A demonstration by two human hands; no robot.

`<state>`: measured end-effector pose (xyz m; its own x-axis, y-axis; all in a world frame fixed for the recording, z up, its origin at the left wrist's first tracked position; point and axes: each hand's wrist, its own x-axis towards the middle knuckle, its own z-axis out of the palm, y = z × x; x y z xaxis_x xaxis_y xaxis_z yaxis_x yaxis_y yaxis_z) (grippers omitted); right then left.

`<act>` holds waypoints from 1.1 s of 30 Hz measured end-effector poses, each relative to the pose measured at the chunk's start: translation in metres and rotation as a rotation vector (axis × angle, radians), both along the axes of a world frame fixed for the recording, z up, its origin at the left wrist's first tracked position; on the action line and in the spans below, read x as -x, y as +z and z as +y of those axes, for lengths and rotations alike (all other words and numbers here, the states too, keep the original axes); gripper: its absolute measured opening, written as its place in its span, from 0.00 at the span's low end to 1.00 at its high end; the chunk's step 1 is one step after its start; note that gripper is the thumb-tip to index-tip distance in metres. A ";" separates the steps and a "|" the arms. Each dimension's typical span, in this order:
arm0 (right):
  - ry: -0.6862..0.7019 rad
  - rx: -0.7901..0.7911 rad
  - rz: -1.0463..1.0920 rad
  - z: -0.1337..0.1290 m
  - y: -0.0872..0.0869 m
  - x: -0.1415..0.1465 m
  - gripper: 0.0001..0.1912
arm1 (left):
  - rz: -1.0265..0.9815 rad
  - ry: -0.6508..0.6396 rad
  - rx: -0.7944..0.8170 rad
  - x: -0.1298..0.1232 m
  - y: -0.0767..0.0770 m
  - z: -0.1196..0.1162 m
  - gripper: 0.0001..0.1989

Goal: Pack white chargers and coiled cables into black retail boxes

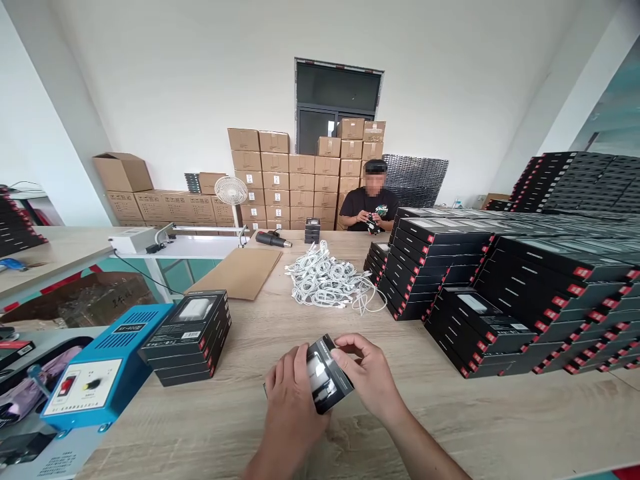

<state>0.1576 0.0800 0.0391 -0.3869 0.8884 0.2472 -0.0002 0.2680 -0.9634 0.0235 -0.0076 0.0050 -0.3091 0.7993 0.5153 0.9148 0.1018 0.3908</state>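
A small black box (327,377) with a clear window, white items showing inside, is tilted above the wooden table (200,427). My left hand (294,393) wraps round its left side. Thumb and fingers of my right hand (363,370) pinch its upper right edge. Beyond the hands lies a pile of coiled white cables (325,277). To the left stands a short stack of black boxes (187,337), the top one with a white adapter in its window.
Tall stacks of black boxes (545,267) fill the right side. A blue machine (107,367) stands at the left. Farther back are a cardboard sheet (240,273), a heat gun (273,239) and a seated person (370,203) holding a dark item.
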 end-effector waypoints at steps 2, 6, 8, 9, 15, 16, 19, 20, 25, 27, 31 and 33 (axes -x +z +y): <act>0.011 0.018 -0.005 -0.001 0.002 0.000 0.10 | -0.003 -0.006 -0.003 -0.001 0.000 0.000 0.39; 0.013 0.021 0.002 0.001 0.005 -0.001 0.08 | -0.022 -0.004 -0.010 -0.001 -0.001 -0.002 0.38; 0.018 0.023 0.005 0.001 0.005 -0.001 0.08 | -0.034 -0.002 -0.006 -0.002 -0.001 -0.002 0.38; 0.016 0.019 0.001 0.001 0.005 0.000 0.08 | -0.039 0.001 -0.003 -0.002 -0.001 -0.002 0.38; 0.005 -0.129 -0.020 -0.002 0.009 0.005 0.08 | -0.079 0.029 0.029 -0.006 -0.004 -0.001 0.41; 0.022 -0.148 -0.033 -0.003 0.009 0.004 0.09 | -0.099 0.037 0.041 -0.006 -0.005 -0.001 0.42; 0.122 -0.156 -0.076 -0.005 0.008 0.002 0.13 | -0.196 0.060 0.083 -0.005 -0.009 0.001 0.43; 0.167 -0.140 -0.079 -0.006 0.005 0.001 0.14 | -0.236 0.066 0.094 -0.004 -0.010 0.001 0.43; 0.302 -0.011 -0.067 -0.012 -0.011 -0.001 0.24 | -0.388 0.098 0.104 -0.006 -0.009 0.004 0.42; 0.290 -0.027 -0.089 -0.015 -0.013 0.000 0.24 | -0.403 0.111 0.104 -0.007 -0.006 0.005 0.42; 0.295 -0.074 -0.085 -0.017 -0.014 0.004 0.22 | -0.405 0.128 0.110 -0.008 -0.004 0.002 0.44; 0.274 -0.031 -0.015 -0.016 -0.015 0.007 0.23 | -0.374 0.093 0.098 -0.006 -0.005 -0.002 0.49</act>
<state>0.1507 0.0637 0.0241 -0.6157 0.7422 0.2648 -0.0622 0.2892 -0.9552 0.0296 -0.0097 0.0003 -0.5342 0.7990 0.2761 0.6962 0.2305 0.6799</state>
